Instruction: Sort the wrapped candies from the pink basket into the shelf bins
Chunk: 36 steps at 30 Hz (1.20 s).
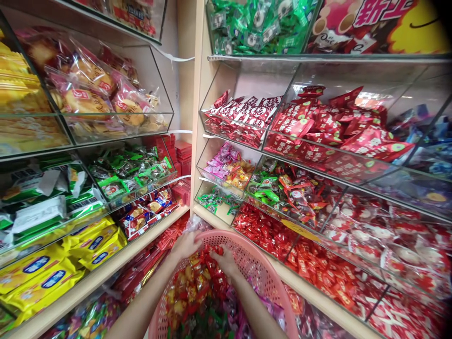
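Note:
A pink perforated plastic basket (278, 278) sits low in front of me, holding wrapped sweets. Its left side has yellow-and-red packets (187, 294), while green ones (205, 324) and purple ones (273, 308) lie nearer me and to the right. At the basket's far left rim, my left hand (187, 245) is closed over the edge, its fingertips partly hidden. Inside the basket, my right hand (223, 260) has its fingers curled on red-wrapped candies (216, 275) near the far side. A crumpled clear plastic bag (197, 223) lies just beyond the rim.
Shelves with clear bins meet in a corner around the basket. Red candies (261, 228) fill a low right bin, below green-wrapped sweets (264, 186). Yellow biscuit packs (52, 273) lie on the lower left. A pale wooden ledge (88, 278) runs along the left side.

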Tool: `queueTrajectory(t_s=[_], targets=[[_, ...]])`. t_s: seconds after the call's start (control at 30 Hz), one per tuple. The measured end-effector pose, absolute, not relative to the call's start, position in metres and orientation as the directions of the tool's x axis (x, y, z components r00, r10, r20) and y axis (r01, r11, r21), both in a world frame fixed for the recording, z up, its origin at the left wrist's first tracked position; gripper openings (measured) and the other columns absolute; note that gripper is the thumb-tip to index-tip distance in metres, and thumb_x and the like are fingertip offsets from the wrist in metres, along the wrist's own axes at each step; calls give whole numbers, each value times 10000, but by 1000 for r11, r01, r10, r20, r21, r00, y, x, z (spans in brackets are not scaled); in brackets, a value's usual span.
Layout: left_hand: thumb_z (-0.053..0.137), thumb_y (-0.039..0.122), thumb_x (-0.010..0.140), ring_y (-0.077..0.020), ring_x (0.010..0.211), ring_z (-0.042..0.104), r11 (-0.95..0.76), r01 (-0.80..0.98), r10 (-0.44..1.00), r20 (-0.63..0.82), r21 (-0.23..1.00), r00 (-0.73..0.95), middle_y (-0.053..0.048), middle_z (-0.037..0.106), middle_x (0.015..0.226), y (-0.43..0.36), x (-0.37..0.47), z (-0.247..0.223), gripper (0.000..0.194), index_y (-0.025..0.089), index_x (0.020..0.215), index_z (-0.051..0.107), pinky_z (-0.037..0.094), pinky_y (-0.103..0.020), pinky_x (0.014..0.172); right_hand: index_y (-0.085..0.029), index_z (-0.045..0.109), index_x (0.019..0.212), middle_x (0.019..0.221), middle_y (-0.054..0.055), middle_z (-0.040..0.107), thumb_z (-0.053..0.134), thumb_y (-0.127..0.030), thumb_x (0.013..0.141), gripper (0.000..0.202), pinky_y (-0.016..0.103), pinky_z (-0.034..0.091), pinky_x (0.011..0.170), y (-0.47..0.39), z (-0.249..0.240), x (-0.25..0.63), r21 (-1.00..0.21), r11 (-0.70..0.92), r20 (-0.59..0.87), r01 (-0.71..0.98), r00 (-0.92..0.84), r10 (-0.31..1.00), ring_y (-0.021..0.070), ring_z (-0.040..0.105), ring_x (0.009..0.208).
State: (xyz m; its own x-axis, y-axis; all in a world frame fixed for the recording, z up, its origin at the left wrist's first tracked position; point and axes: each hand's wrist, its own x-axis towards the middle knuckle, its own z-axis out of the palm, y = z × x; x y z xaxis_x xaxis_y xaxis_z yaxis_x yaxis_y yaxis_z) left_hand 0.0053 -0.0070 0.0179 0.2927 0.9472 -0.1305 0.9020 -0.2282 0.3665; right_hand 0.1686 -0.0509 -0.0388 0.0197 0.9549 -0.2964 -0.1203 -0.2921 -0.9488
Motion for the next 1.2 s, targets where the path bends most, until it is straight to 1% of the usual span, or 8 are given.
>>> queueTrajectory(t_s=[0.13,0.27,0.33,0.43,0.57,0.73,0.97,1.2], targets=[[387,352,808,-181,871,606,-240,897,945,-120,370,303,-26,658,901,-6,5,16,268,255,981,567,405,-231,689,-201,475,659,558,-74,481,705,-336,528,297,224,376,512,-46,-37,166,-969,-246,-246,-26,16,969,97,454,510],[396,349,803,-182,872,604,-247,886,945,-104,392,309,-22,659,924,-5,4,14,284,268,1023,557,410,-237,691,-195,504,709,610,-53,522,722,-356,517,332,232,395,543,-46,-28,165,-966,-250,-254,-65,67,965,110,489,555],[396,359,808,-179,883,602,-229,884,947,-118,409,299,-21,659,939,-5,4,14,295,271,1039,557,411,-237,712,-197,509,756,650,-41,550,713,-378,537,349,232,402,536,-48,-22,167,-943,-293,-306,-158,66,950,109,503,557],[389,371,815,-174,903,598,-222,873,944,-128,435,304,-20,658,958,-4,4,14,305,272,1046,562,409,-234,736,-214,514,835,704,-33,584,671,-418,590,355,217,372,455,-52,-17,175,-845,-447,-470,-294,7,883,95,494,501],[399,348,809,-172,916,592,-243,865,942,-108,439,319,-24,653,983,-4,3,13,312,266,1063,559,406,-232,758,-216,518,845,761,-12,625,612,-402,648,287,178,320,411,-57,-17,187,-757,-545,-585,-360,1,811,79,495,489],[387,358,814,-167,899,592,-237,868,941,-118,436,317,-23,654,964,-4,3,14,308,258,1039,573,405,-230,755,-211,508,844,703,-2,642,549,-371,685,229,164,278,385,-60,-21,192,-746,-540,-577,-390,-27,817,73,467,429],[389,363,808,-168,859,600,-250,872,942,-101,421,319,-21,660,920,-2,2,8,287,259,1002,574,403,-232,709,-199,540,921,699,10,641,571,-401,674,320,150,226,364,-62,-20,197,-717,-577,-560,-390,-171,811,69,460,414],[383,372,811,-176,887,600,-261,875,941,-96,406,326,-25,659,944,0,0,4,294,264,1018,563,403,-237,724,-217,535,862,656,1,621,522,-485,712,307,170,188,345,-64,-26,202,-780,-532,-541,-330,-71,838,75,428,378]])
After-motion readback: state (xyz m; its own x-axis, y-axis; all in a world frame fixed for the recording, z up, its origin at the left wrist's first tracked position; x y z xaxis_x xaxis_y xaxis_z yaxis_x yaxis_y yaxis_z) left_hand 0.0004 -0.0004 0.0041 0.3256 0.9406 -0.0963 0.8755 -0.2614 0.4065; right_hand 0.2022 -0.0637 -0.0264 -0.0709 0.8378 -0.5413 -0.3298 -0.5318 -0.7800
